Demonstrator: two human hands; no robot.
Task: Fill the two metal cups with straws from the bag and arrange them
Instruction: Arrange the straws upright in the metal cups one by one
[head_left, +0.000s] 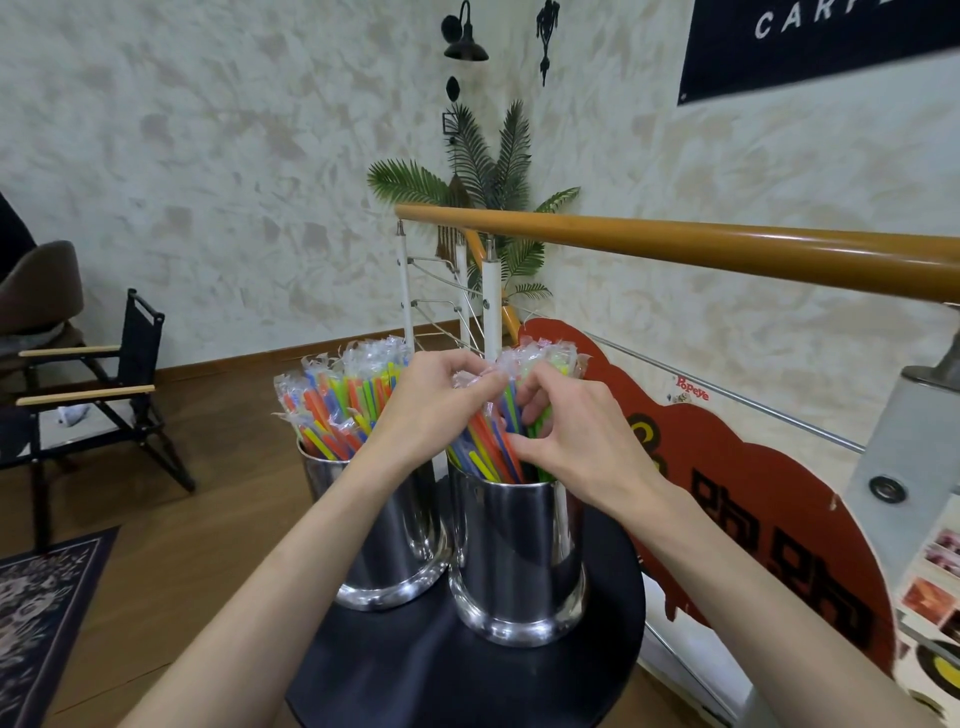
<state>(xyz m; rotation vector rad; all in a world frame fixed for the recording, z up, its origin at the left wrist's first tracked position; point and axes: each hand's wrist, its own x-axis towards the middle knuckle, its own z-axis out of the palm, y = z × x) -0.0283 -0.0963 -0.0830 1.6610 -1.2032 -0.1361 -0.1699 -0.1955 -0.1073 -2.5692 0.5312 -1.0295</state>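
Both cups are sitting side by side on the round tabletop (415, 670), already packed with wrapped straws. You are working the right cup (519, 551). Your left hand (436, 410) is reaching across above the left cup (384, 545) and pinching wrapper tips of the right cup's straws (493, 447), likely to steady the bunch. Your right hand (576, 431) is curling its fingers into the same bunch, seemingly parting and evening it. No bag is showing. Filling looks finished; you are probably arranging now.

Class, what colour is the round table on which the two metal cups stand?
Black, seen in the head view: the round table.
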